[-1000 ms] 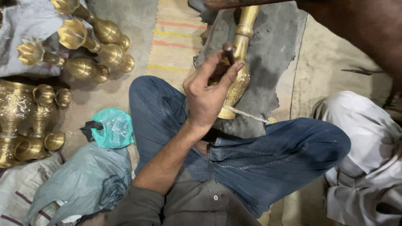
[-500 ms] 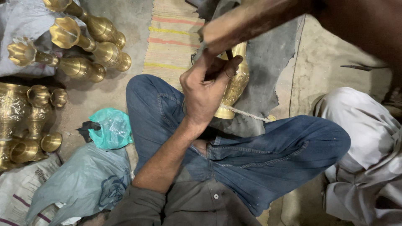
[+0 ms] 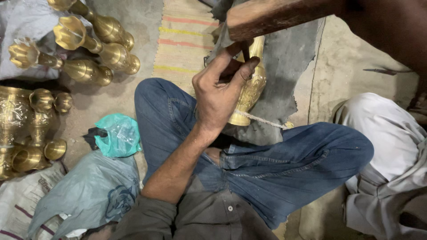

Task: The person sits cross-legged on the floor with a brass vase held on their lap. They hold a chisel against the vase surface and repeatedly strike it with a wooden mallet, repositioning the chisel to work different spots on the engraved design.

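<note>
Your left hand [image 3: 220, 95] pinches 1 thin chisel [image 3: 245, 49] against the brass vase [image 3: 251, 89] lying on the grey cloth [image 3: 284, 66], so a glancing blow from the wooden mallet [image 3: 275, 18], whose gripping hand is out of view, could crush your fingertips.

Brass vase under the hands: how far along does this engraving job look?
Done: patterned brass vases stand at the left. In hand: the left hand pins a thin punch to the brass vase while a wooden mallet sits above it. Left: plain vases lie nearby, seemingly unworked.
</note>
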